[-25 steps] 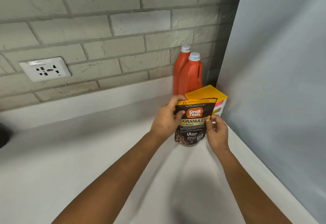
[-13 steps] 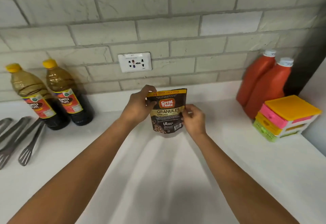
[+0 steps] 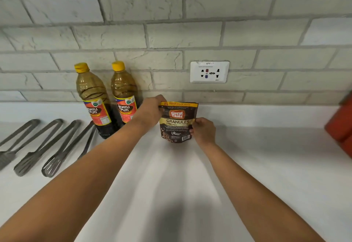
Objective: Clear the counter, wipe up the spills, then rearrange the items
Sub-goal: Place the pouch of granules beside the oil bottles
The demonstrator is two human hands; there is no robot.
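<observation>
We see the coffee pouch (image 3: 178, 122) upright between both hands, its base at the white table (image 3: 266, 165) surface; contact cannot be confirmed. The left hand (image 3: 150, 111) grips the pouch's upper left corner with curled fingers. The right hand (image 3: 204, 131) pinches its lower right edge. Both forearms extend forward, converging on the pouch. Just left of the left hand stand two dark bottles (image 3: 108, 98) with yellow caps; farther left lie metal tongs (image 3: 47, 146). Above the right hand is a wall socket (image 3: 209, 72).

White counter (image 3: 266, 175) bears 2 bottles (image 3: 95, 106), 4 tongs (image 3: 57, 146).
</observation>
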